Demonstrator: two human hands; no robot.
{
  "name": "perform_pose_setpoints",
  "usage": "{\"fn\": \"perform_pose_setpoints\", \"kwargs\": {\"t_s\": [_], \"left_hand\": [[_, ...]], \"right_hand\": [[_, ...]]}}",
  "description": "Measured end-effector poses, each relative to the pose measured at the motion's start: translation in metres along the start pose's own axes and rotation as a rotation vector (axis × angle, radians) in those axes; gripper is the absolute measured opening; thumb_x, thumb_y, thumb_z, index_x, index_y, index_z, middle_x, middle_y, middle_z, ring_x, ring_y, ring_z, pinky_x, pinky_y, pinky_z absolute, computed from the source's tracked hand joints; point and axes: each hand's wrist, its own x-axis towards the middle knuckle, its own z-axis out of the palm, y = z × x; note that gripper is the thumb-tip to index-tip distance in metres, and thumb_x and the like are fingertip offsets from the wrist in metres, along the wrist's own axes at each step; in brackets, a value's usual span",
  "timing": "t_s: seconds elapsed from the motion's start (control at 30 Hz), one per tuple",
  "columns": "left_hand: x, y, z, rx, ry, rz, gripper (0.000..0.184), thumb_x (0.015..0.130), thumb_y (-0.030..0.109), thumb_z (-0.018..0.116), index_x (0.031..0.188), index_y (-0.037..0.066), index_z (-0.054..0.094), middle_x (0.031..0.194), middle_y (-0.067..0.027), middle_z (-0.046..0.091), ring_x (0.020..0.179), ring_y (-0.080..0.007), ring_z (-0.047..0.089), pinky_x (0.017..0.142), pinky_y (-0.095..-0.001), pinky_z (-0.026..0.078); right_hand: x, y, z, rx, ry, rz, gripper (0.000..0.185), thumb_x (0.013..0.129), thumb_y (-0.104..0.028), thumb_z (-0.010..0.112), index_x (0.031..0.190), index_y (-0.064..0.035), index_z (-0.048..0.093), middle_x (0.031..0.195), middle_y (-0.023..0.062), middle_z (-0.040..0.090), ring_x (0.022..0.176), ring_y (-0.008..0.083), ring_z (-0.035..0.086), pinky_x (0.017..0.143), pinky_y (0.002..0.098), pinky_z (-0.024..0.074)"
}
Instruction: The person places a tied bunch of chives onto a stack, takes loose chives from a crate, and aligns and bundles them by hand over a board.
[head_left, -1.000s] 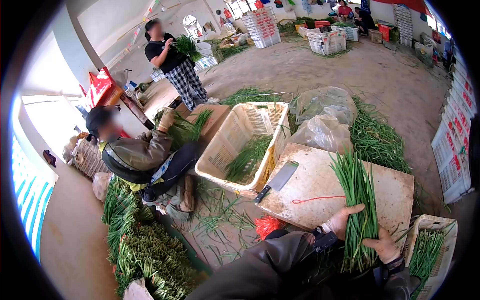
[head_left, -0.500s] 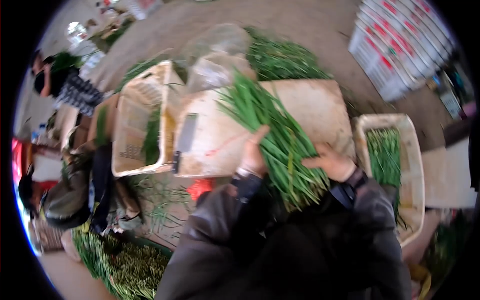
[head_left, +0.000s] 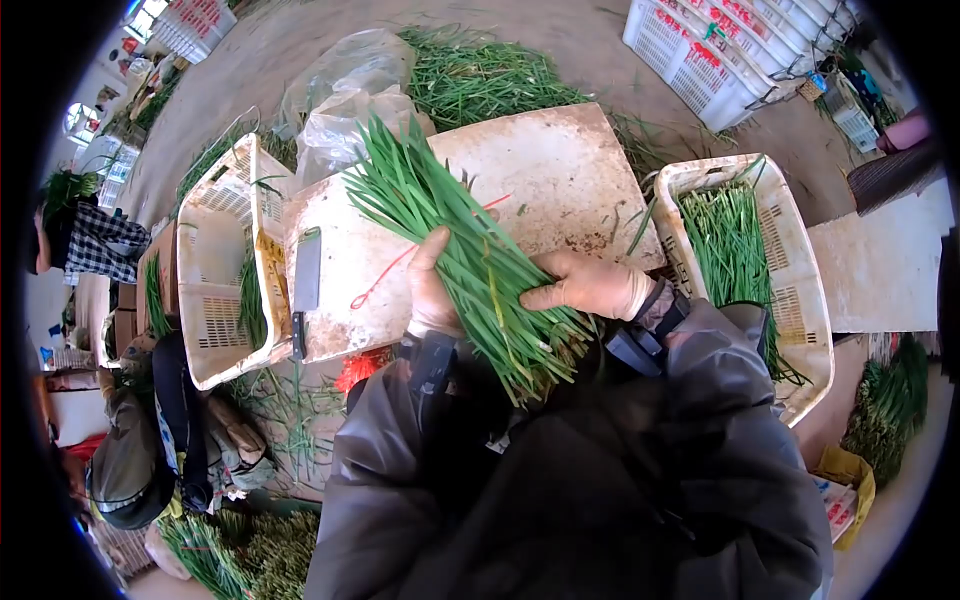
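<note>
A bundle of long green stalks (head_left: 470, 262) slants over the near edge of a stained white board (head_left: 540, 160), leafy tips up and left, pale ends toward my body. My left hand (head_left: 432, 285) is wrapped round its left side. On the right side, my right hand (head_left: 590, 285) grips it near the pale ends, thumb on top. A red tie (head_left: 385, 277) lies on the board, partly hidden by the bundle. At the board's left edge rests a cleaver (head_left: 307, 275) with a black handle.
A white crate (head_left: 815, 330) of green stalks stands right of the board, another crate (head_left: 215, 345) left. Beyond the board are a plastic bag (head_left: 345, 125) and a stalk pile (head_left: 480, 80). Stacked crates (head_left: 690, 60) rise at upper right. A seated person (head_left: 135, 460) is at left.
The view has swung right and down, bringing the right crate fully into sight. The bundle, upright before, now leans left, with both hands still round it.
</note>
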Motion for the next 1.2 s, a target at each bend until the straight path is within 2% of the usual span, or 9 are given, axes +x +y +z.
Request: {"fn": "perform_pose_setpoints", "kwargs": {"t_s": [0.23, 0.37, 0.57, 0.7, 0.83, 0.93, 0.97, 1.03, 1.2], "left_hand": [[0.006, 0.005, -0.002, 0.041, 0.037, 0.051, 0.056, 0.099, 0.022, 0.058, 0.153, 0.009, 0.047, 0.108, -0.011, 0.068, 0.092, -0.029, 0.068, 0.087, -0.0516, 0.059], [0.002, 0.003, 0.001, 0.026, 0.189, -0.025, 0.04, 0.099, 0.027, 0.061, 0.131, 0.004, 0.06, 0.105, -0.0145, 0.072, 0.092, -0.0316, 0.07, 0.085, -0.048, 0.059], [-0.001, 0.001, -0.001, 0.077, 0.122, -0.087, 0.037, 0.098, 0.031, 0.064, 0.123, 0.004, 0.062, 0.108, -0.014, 0.07, 0.098, -0.0302, 0.069, 0.09, -0.0471, 0.058], [-0.005, 0.005, 0.0, 0.058, 0.148, -0.068, 0.037, 0.097, 0.032, 0.063, 0.121, 0.004, 0.062, 0.106, -0.014, 0.07, 0.097, -0.0334, 0.069, 0.09, -0.05, 0.058], [-0.016, 0.012, 0.007, -0.024, 0.105, -0.049, 0.038, 0.095, 0.035, 0.064, 0.116, 0.004, 0.065, 0.099, -0.0147, 0.071, 0.094, -0.0349, 0.069, 0.09, -0.0546, 0.056], [-0.018, 0.019, 0.005, -0.014, 0.07, -0.023, 0.037, 0.093, 0.035, 0.064, 0.114, 0.004, 0.065, 0.099, -0.0144, 0.071, 0.094, -0.0334, 0.068, 0.092, -0.0524, 0.054], [-0.019, 0.02, 0.006, -0.08, 0.032, -0.016, 0.039, 0.093, 0.035, 0.065, 0.116, 0.004, 0.065, 0.1, -0.0137, 0.071, 0.094, -0.0334, 0.068, 0.091, -0.053, 0.054], [-0.02, 0.022, 0.006, -0.069, 0.031, 0.001, 0.041, 0.092, 0.037, 0.066, 0.116, 0.004, 0.066, 0.1, -0.0132, 0.071, 0.094, -0.0334, 0.068, 0.092, -0.0538, 0.054], [-0.023, 0.023, 0.006, -0.044, -0.032, 0.011, 0.046, 0.091, 0.036, 0.067, 0.127, 0.008, 0.065, 0.102, -0.0085, 0.07, 0.094, -0.0279, 0.066, 0.09, -0.0504, 0.053]], "right_hand": [[-0.012, -0.008, -0.006, -0.162, 0.513, -0.272, 0.05, 0.09, -0.016, 0.079, 0.134, -0.0022, 0.061, 0.118, 0.0121, 0.07, 0.107, 0.0238, 0.068, 0.094, 0.0367, 0.0555], [-0.021, -0.026, 0.013, -0.599, 0.347, -0.602, 0.05, 0.082, -0.008, 0.076, 0.131, -0.0176, 0.067, 0.097, 0.0064, 0.064, 0.095, 0.0247, 0.067, 0.085, 0.0363, 0.0566], [-0.01, -0.01, 0.03, -1.155, 0.404, -0.803, 0.026, 0.081, -0.014, 0.073, 0.107, -0.0163, 0.072, 0.089, 0.0016, 0.058, 0.087, 0.0242, 0.064, 0.075, 0.0383, 0.0539], [-0.016, -0.013, 0.017, -0.914, 0.671, -0.962, 0.013, 0.08, -0.01, 0.076, 0.092, -0.0141, 0.073, 0.095, 0.0027, 0.069, 0.085, 0.024, 0.069, 0.074, 0.0372, 0.0548], [-0.035, -0.007, -0.033, -1.171, 1.019, -0.402, 0.021, 0.087, -0.019, 0.073, 0.105, -0.0082, 0.073, 0.092, 0.0095, 0.071, 0.081, 0.0313, 0.071, 0.074, 0.0454, 0.0559], [-0.042, 0.003, -0.043, -1.256, 0.83, 0.227, 0.041, 0.093, -0.03, 0.07, 0.123, -0.0029, 0.066, 0.099, 0.0152, 0.072, 0.087, 0.0349, 0.071, 0.08, 0.0457, 0.0564], [-0.05, 0.007, -0.039, -0.838, 0.583, -0.153, 0.057, 0.094, -0.031, 0.072, 0.141, -0.0024, 0.056, 0.109, 0.0176, 0.074, 0.102, 0.0318, 0.073, 0.089, 0.0409, 0.0569], [-0.049, 0.006, -0.018, -0.56, 0.374, -0.158, 0.07, 0.094, -0.051, 0.071, 0.139, 0.001, 0.056, 0.119, 0.0205, 0.072, 0.112, 0.0356, 0.07, 0.098, 0.0409, 0.0539], [-0.045, 0.001, -0.003, -0.577, 0.087, 0.003, 0.066, 0.089, -0.051, 0.073, 0.134, -0.0035, 0.061, 0.122, 0.0206, 0.072, 0.117, 0.035, 0.068, 0.101, 0.0429, 0.0519]]}}
